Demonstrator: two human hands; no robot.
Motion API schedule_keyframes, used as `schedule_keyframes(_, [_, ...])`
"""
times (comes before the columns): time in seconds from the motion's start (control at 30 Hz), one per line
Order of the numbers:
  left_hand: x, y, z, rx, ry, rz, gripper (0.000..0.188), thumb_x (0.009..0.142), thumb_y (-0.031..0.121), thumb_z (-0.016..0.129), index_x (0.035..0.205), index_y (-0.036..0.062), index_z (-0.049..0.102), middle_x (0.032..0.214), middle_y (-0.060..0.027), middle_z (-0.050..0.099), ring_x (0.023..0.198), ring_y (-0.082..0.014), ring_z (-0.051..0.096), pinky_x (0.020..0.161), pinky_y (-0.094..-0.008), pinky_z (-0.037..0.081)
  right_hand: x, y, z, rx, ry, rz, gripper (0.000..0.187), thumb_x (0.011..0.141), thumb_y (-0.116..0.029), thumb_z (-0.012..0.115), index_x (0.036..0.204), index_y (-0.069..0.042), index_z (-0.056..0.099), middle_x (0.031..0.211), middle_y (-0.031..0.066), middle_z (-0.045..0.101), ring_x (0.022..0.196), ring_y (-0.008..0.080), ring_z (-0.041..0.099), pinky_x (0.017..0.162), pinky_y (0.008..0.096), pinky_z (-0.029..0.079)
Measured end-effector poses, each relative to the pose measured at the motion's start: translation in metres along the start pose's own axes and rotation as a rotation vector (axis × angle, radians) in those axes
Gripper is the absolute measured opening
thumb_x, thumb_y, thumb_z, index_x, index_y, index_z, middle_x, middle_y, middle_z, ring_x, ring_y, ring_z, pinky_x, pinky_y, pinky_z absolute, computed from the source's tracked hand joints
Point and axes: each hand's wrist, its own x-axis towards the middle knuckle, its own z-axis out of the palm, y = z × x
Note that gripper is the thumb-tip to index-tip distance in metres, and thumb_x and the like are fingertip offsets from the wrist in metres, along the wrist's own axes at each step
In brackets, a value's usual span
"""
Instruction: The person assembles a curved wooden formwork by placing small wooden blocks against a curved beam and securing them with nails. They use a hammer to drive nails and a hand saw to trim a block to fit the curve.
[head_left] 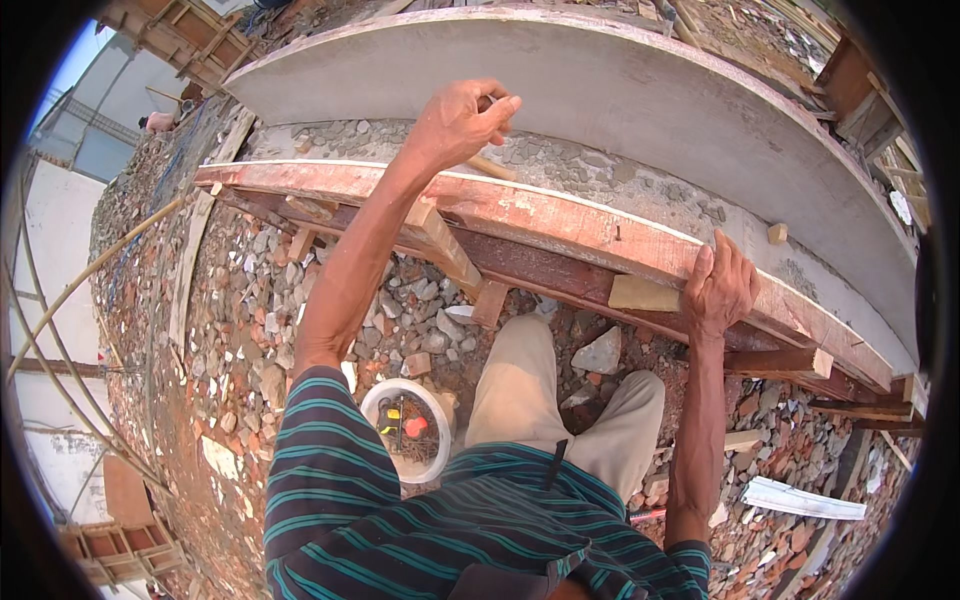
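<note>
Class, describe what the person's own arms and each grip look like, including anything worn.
The left sleeve and right sleeve are short and dark with thin teal stripes, matching the shirt; only the end of the right one shows. The left forearm and right forearm are bare. The left grip and right grip are ungloved.

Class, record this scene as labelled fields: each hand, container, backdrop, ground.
Left hand: raised, fingers curled; contents unclear
Right hand: on the top edge of a long, reddish wooden board
Container: round white plastic bucket, small items inside
Backdrop: long, smooth grey panel
Ground: broken brick and stone rubble
</note>
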Motion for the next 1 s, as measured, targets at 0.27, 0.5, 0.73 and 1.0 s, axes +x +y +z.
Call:
schedule_keyframes(0.27, [0.132,-0.203,0.116,0.708,-0.725,0.219,0.067,0.07,0.011,0.077,0.131,0.0033,0.053,0.129,-0.0188,0.058,0.119,-0.0338,0.056,0.099,-0.0428,0.046,0.024,0.003,0.01,-0.01,0.066,-0.137,0.036,0.09,-0.034,0.051,0.109,-0.007,0.067,0.104,0.0065,0.068,0.096,0.024,0.062,0.096,0.0427,0.041])
schedule_keyframes(0.5, [0.133,-0.209,0.119,0.777,-0.67,0.443,0.036,0.074,0.015,0.065,0.107,0.0013,0.06,0.101,-0.0217,0.065,0.099,-0.0398,0.062,0.085,-0.0466,0.049,0.014,0.004,0.014,0.017,0.137,-0.101,0.034,0.084,-0.035,0.058,0.102,-0.007,0.069,0.094,0.0054,0.069,0.088,0.0225,0.063,0.093,0.0425,0.042])
schedule_keyframes(0.73, [0.095,-0.171,-0.056,-0.06,0.166,0.182,0.015,0.074,0.007,0.063,0.088,0.0051,0.065,0.074,-0.0035,0.059,0.072,-0.0138,0.057,0.066,-0.0318,0.045,0.011,0.003,0.014,0.011,0.161,-0.087,0.036,0.088,-0.036,0.057,0.104,-0.007,0.069,0.096,0.0064,0.07,0.087,0.0237,0.063,0.091,0.0418,0.044])
schedule_keyframes(1.0, [-0.079,0.053,-0.168,-0.599,0.709,0.737,0.017,0.077,-0.004,0.066,0.092,0.003,0.07,0.085,-0.0033,0.067,0.085,-0.0127,0.063,0.08,-0.0257,0.048,0.014,0.011,-0.006,0.425,0.161,-0.006,0.047,0.095,-0.042,0.055,0.116,0.0,0.065,0.102,0.0137,0.07,0.096,0.0272,0.064,0.093,0.0406,0.045])
